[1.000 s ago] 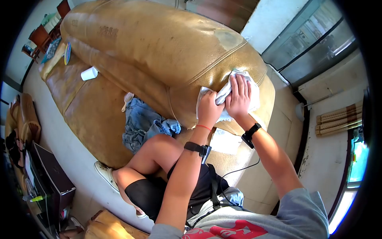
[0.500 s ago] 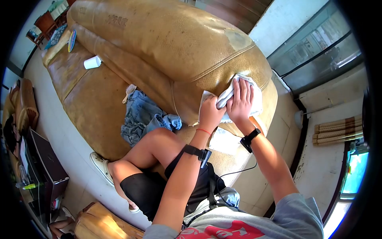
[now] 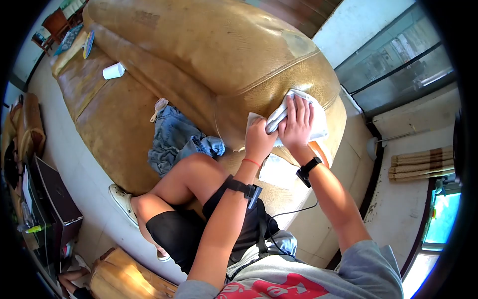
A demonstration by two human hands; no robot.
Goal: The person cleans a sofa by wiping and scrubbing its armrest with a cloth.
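A white cloth (image 3: 318,119) lies bunched against the end of the brown leather sofa (image 3: 199,55). My left hand (image 3: 260,137) is closed on the cloth's left part, with its fingers curled. Flat on top of the cloth rests my right hand (image 3: 297,122), its fingers stretched out and pressing it to the leather. Just below the hands a white sheet (image 3: 279,171) lies on the sofa. Crumpled blue denim (image 3: 174,139) is beside my knee, with a hairbrush (image 3: 159,108) at its upper edge.
A white cup (image 3: 113,71) lies on its side on the sofa seat, and a round blue-rimmed object (image 3: 88,45) stands farther back. A dark cabinet (image 3: 57,194) is at the left. A cable (image 3: 294,211) hangs near my right forearm. Another person's leg (image 3: 72,275) shows at lower left.
Both hands and the cloth have shifted slightly left on the leather since the last frame. The view has also moved a little. My hold on the cloth looks the same.
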